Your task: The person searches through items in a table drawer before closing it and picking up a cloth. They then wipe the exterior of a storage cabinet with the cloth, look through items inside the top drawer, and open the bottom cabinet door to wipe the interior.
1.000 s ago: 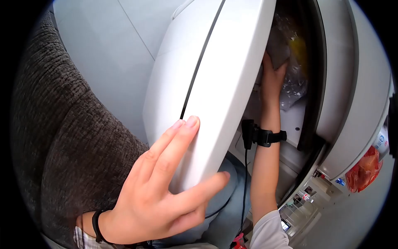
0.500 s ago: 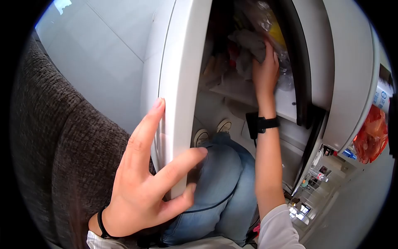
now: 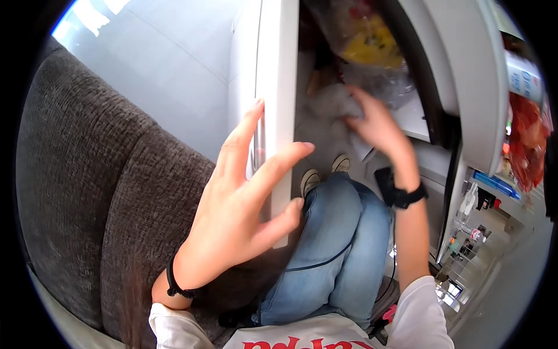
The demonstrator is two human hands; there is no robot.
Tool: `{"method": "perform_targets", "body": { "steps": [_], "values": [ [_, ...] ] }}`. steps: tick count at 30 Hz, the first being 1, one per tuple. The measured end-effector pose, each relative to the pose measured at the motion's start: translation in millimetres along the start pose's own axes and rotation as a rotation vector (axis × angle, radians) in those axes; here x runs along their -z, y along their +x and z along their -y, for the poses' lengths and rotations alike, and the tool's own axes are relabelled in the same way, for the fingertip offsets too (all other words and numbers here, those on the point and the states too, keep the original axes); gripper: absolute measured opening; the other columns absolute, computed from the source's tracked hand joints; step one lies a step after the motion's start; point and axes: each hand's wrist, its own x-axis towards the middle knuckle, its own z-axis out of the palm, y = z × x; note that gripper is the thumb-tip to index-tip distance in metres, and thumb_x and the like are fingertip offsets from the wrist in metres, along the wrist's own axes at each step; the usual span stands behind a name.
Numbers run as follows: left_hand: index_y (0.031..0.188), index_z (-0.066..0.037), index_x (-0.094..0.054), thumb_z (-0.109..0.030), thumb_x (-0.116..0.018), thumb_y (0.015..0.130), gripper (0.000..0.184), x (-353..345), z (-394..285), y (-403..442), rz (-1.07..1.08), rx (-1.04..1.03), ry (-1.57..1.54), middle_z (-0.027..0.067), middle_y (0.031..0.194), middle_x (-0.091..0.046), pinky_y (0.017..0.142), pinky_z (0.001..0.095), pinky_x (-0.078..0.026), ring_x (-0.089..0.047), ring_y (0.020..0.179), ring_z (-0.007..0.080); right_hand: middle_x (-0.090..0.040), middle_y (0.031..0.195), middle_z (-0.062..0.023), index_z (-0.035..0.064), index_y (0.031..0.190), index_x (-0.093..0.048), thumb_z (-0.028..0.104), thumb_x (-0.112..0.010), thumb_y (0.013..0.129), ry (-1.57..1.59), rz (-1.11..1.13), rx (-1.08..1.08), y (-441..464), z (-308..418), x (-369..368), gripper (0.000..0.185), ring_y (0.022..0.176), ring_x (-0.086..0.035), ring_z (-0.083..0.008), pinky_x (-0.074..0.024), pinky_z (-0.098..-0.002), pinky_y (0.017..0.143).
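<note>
- The left hand (image 3: 282,151) is spread across the edge of the white door (image 3: 283,75), fingertips touching its surface; it is open rather than clenched.
- The right hand (image 3: 372,123) is grasping a soft grey cloth (image 3: 334,103) between thumb and fingers (the cloth is rather blurred, so I can't make out its folds).
- That grey cloth is between the door on the left and the white compartment (image 3: 415,119) on the right, near the compartment's opening.
- Just beyond the cloth, on the far side, a clear plastic bag (image 3: 378,58) with something yellow in it lies inside the compartment.
- A black strap (image 3: 401,189) circles the right wrist, and a thin black band (image 3: 174,279) the left one.
- Below the hands, on the near side, are the person's blue jeans (image 3: 325,250), with light-toed shoes (image 3: 311,180) past the knees.
- A dark brown sofa (image 3: 81,174) fills the left side.
- Over at the far right, a red plastic bag (image 3: 526,145) is beside a white-and-blue package (image 3: 523,77).
</note>
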Motion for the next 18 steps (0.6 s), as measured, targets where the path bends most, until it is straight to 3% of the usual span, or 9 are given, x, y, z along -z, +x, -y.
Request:
{"method": "perform_targets", "body": {
  "steps": [3,5,7,8,9,10,12,16,18],
  "values": [
    [0.122,-0.011,-0.054,-0.007,-0.065,0.068,0.055,0.0,-5.1,-1.3,0.016,0.04,-0.063,0.0222,0.146,-0.019,0.093,0.0434,-0.043,-0.04,0.126,0.0379,-0.055,0.116,-0.0236,-0.0002,0.127,-0.041,0.003,-0.064,0.075,0.401,-0.078,0.022,-34.6,45.5,-11.3,0.057,0.113,-0.053,-0.0342,-0.0413,-0.0376,0.095],
    [0.132,-0.009,-0.045,-0.006,-0.065,0.071,0.064,-1.6,-0.2,-2.4,0.006,-0.041,-0.066,0.0209,0.147,-0.018,0.097,0.0429,-0.04,-0.034,0.13,0.0368,-0.051,0.122,-0.0213,0.0009,0.133,-0.033,0.003,-0.062,0.077,0.519,-0.217,-0.021,-62.1,87.5,-10.3,0.064,0.119,-0.048,-0.0316,-0.0363,-0.0358,0.099],
    [0.138,-0.011,-0.037,-0.007,-0.067,0.069,0.075,-4.4,0.5,-2.4,-0.025,-0.009,-0.215,0.0236,0.146,-0.019,0.104,0.0434,-0.032,-0.028,0.132,0.0395,-0.03,0.141,-0.0206,0.0,0.14,-0.024,-0.001,-0.058,0.075,0.606,-0.32,0.146,-84.0,115.1,-15.5,0.073,0.131,-0.033,-0.0308,-0.0282,-0.0376,0.106],
    [0.14,-0.012,-0.033,-0.007,-0.068,0.068,0.08,-5.5,2.0,-3.0,-0.043,0.011,-0.287,0.025,0.145,-0.02,0.107,0.0436,-0.028,-0.026,0.133,0.0409,-0.023,0.144,-0.0212,0.0028,0.142,-0.023,-0.002,-0.06,0.072,0.573,-0.322,0.222,-93.8,123.6,-20.2,0.079,0.133,-0.028,-0.0345,-0.0269,-0.0403,0.107],
    [0.145,-0.008,-0.018,-0.003,-0.066,0.07,0.089,-1.9,15.4,-2.0,0.013,-0.051,-0.468,0.0215,0.147,-0.02,0.109,0.0411,-0.024,-0.022,0.136,0.0346,-0.022,0.145,-0.0219,0.0066,0.143,-0.024,-0.001,-0.062,0.07,0.381,-0.35,0.387,-93.8,135.3,-22.7,0.082,0.132,-0.027,-0.0384,-0.0267,-0.0441,0.107],
    [0.146,-0.011,-0.018,-0.004,-0.065,0.074,0.086,-4.4,16.8,-1.3,-0.058,0.055,-0.823,0.0169,0.147,-0.024,0.108,0.0375,-0.028,-0.033,0.132,0.0265,-0.02,0.146,-0.0209,0.0117,0.141,-0.031,0.002,-0.065,0.07,0.296,-0.294,0.402,-95.8,145.0,-29.5,0.08,0.13,-0.025,-0.0455,-0.0278,-0.0498,0.106],
    [0.145,-0.012,-0.02,-0.001,-0.063,0.075,0.083,4.0,11.8,2.9,-0.178,0.13,-1.106,0.0162,0.143,-0.031,0.108,0.0363,-0.029,-0.036,0.13,0.0251,-0.021,0.146,-0.0185,0.0149,0.138,-0.038,0.005,-0.065,0.071,0.166,-0.289,0.422,-90.0,163.0,-30.8,0.073,0.129,-0.023,-0.0501,-0.0296,-0.0546,0.103],
    [0.144,-0.008,-0.024,0.005,-0.051,0.079,0.072,6.0,20.8,3.7,-0.285,0.114,-0.931,0.015,0.138,-0.039,0.105,0.035,-0.032,-0.038,0.128,0.023,-0.022,0.147,-0.0148,0.0155,0.133,-0.045,0.008,-0.065,0.073,0.134,-0.241,0.44,-53.9,176.7,-15.7,0.063,0.13,-0.017,-0.0518,-0.0277,-0.0566,0.104],
    [0.143,-0.005,-0.023,0.006,-0.044,0.076,0.071,5.9,24.1,2.0,-0.299,0.116,-0.851,0.0132,0.142,-0.032,0.107,0.0356,-0.027,-0.033,0.13,0.0222,-0.023,0.147,-0.0128,0.0157,0.131,-0.048,0.008,-0.063,0.074,0.11,-0.247,0.457,-34.3,174.1,-12.3,0.06,0.132,-0.015,-0.049,-0.023,-0.0553,0.106]
  ]
}}
